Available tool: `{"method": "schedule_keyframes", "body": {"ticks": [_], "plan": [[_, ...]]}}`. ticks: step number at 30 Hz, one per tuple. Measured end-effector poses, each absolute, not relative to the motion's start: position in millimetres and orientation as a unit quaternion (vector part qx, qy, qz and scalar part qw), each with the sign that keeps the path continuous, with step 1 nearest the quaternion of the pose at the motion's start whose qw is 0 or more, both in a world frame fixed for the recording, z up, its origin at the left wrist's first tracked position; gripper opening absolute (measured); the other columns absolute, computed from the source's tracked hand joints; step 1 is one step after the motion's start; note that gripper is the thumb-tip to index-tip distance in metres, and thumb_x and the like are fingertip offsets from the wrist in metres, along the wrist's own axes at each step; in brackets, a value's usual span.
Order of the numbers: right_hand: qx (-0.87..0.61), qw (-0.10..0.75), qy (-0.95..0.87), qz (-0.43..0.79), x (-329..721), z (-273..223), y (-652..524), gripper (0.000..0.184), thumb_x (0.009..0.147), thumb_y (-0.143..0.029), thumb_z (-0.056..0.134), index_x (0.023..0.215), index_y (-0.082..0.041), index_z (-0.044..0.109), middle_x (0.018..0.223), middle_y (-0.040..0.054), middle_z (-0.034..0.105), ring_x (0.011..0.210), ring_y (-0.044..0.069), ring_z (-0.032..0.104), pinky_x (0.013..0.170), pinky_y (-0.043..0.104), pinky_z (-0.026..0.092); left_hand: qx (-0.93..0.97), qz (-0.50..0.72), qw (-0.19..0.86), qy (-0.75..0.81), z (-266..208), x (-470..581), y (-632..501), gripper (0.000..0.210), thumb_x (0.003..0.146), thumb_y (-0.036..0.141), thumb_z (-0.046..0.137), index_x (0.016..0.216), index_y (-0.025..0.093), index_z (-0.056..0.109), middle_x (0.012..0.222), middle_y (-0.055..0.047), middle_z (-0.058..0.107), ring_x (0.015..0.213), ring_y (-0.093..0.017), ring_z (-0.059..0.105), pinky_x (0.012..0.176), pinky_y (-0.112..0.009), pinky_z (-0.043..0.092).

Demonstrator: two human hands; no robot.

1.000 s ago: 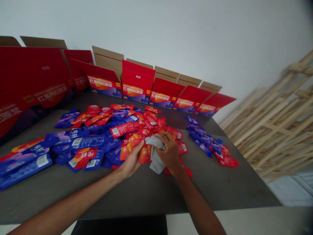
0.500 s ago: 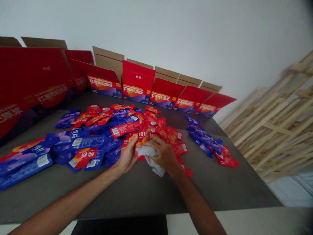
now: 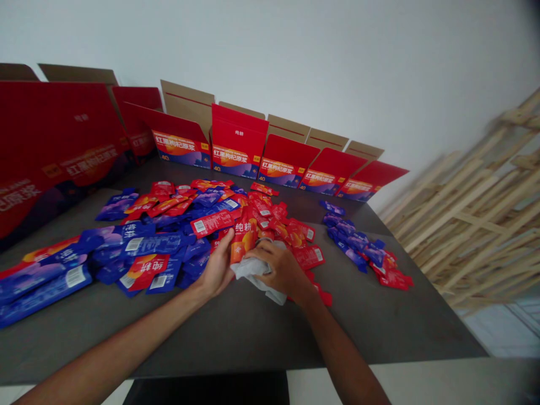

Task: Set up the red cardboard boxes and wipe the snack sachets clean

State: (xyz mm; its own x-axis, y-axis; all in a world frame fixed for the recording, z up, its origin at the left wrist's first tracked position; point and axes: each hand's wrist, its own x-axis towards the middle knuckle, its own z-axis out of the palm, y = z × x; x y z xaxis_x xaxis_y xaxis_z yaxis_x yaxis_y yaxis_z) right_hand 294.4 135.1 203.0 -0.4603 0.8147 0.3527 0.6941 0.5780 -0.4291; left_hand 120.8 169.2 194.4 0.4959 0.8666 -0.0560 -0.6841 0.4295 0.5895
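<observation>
My left hand (image 3: 218,268) is closed on a red pouch (image 3: 243,239) with white lettering, thumb along its left edge. A crumpled grey-white cloth (image 3: 258,274) is bunched in my right hand (image 3: 280,267), which is closed and presses it to the pouch's lower right side. The cloth covers part of the pouch's bottom end. Just beyond both hands lies a loose heap of red pouches (image 3: 310,256) and blue pouches (image 3: 154,244), some with barcodes facing up.
Open red cartons (image 3: 238,143) stand in a row along the back of the dark table (image 3: 371,332). Larger red cartons (image 3: 54,135) rise at the left. A small pile of blue and red pouches (image 3: 354,239) lies at the right. Wooden slats (image 3: 485,219) stand beyond the table.
The red pouch in my left hand has tilted more upright and shows more of its front. My right hand and the cloth have shifted slightly down along it.
</observation>
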Motion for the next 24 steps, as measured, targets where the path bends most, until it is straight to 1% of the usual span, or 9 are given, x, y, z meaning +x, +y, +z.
{"method": "schedule_keyframes", "body": {"ticks": [3, 6, 8, 11, 14, 17, 21, 24], "plan": [[-0.453, 0.271, -0.843, 0.103, 292.8, 202.4, 135.0, 0.042, 0.083, -0.020, 0.083, 0.122, -0.028, 0.070, 0.117, 0.0043, 0.069, 0.105, 0.021, 0.068, 0.088, 0.031, 0.056, 0.257, 0.469, 0.824, 0.186, 194.3, 121.1, 169.4, 0.045, 0.100, 0.046, 0.058, 0.127, 0.012, 0.070, 0.117, -0.012, 0.080, 0.119, -0.033, 0.073, 0.107, -0.046, 0.055], [-0.498, 0.325, -0.800, 0.071, 293.2, 203.1, 134.8, 0.045, 0.081, -0.014, 0.081, 0.123, -0.027, 0.069, 0.120, 0.0053, 0.069, 0.109, 0.024, 0.068, 0.089, 0.034, 0.058, 0.268, 0.459, 0.823, 0.201, 188.0, 125.7, 163.0, 0.042, 0.099, 0.044, 0.061, 0.124, 0.012, 0.071, 0.116, -0.012, 0.081, 0.120, -0.032, 0.072, 0.109, -0.045, 0.053], [-0.527, 0.366, -0.766, 0.048, 294.2, 203.9, 134.7, 0.044, 0.082, -0.010, 0.077, 0.122, -0.027, 0.068, 0.119, 0.0061, 0.068, 0.110, 0.025, 0.068, 0.089, 0.035, 0.058, 0.277, 0.451, 0.826, 0.193, 183.1, 129.8, 157.1, 0.041, 0.099, 0.044, 0.062, 0.125, 0.012, 0.071, 0.120, -0.012, 0.080, 0.123, -0.032, 0.070, 0.111, -0.045, 0.051], [-0.549, 0.392, -0.738, 0.033, 296.1, 205.3, 134.8, 0.041, 0.083, -0.008, 0.071, 0.120, -0.026, 0.068, 0.115, 0.0068, 0.068, 0.108, 0.025, 0.068, 0.090, 0.037, 0.058, 0.284, 0.442, 0.833, 0.173, 178.7, 133.8, 150.8, 0.041, 0.100, 0.043, 0.062, 0.127, 0.013, 0.071, 0.126, -0.011, 0.078, 0.128, -0.031, 0.067, 0.114, -0.045, 0.048], [-0.532, 0.373, -0.758, 0.053, 297.2, 206.3, 135.5, 0.042, 0.083, -0.009, 0.072, 0.121, -0.026, 0.068, 0.118, 0.0066, 0.068, 0.109, 0.025, 0.067, 0.091, 0.037, 0.058, 0.277, 0.438, 0.838, 0.173, 179.1, 132.5, 151.9, 0.041, 0.100, 0.044, 0.061, 0.125, 0.013, 0.072, 0.124, -0.011, 0.078, 0.126, -0.031, 0.068, 0.113, -0.045, 0.049], [-0.484, 0.321, -0.809, 0.086, 296.5, 205.8, 135.9, 0.043, 0.083, -0.014, 0.077, 0.124, -0.027, 0.067, 0.120, 0.0056, 0.068, 0.110, 0.023, 0.068, 0.090, 0.034, 0.058, 0.264, 0.458, 0.829, 0.181, 184.0, 127.5, 159.2, 0.042, 0.099, 0.046, 0.062, 0.123, 0.013, 0.073, 0.120, -0.011, 0.080, 0.120, -0.032, 0.072, 0.109, -0.045, 0.053], [-0.434, 0.255, -0.857, 0.108, 293.1, 203.6, 134.6, 0.041, 0.085, -0.022, 0.081, 0.123, -0.026, 0.068, 0.119, 0.0046, 0.069, 0.107, 0.021, 0.068, 0.090, 0.032, 0.056, 0.255, 0.476, 0.824, 0.173, 192.9, 121.3, 168.6, 0.050, 0.097, 0.049, 0.062, 0.132, 0.013, 0.069, 0.121, -0.012, 0.079, 0.115, -0.033, 0.074, 0.103, -0.045, 0.058], [-0.450, 0.257, -0.849, 0.101, 291.4, 203.1, 133.2, 0.040, 0.084, -0.022, 0.081, 0.122, -0.027, 0.068, 0.119, 0.0042, 0.069, 0.107, 0.021, 0.069, 0.090, 0.031, 0.056, 0.256, 0.477, 0.823, 0.171, 193.9, 121.2, 169.3, 0.053, 0.097, 0.049, 0.063, 0.136, 0.013, 0.066, 0.123, -0.013, 0.079, 0.116, -0.033, 0.074, 0.103, -0.045, 0.058]]}}
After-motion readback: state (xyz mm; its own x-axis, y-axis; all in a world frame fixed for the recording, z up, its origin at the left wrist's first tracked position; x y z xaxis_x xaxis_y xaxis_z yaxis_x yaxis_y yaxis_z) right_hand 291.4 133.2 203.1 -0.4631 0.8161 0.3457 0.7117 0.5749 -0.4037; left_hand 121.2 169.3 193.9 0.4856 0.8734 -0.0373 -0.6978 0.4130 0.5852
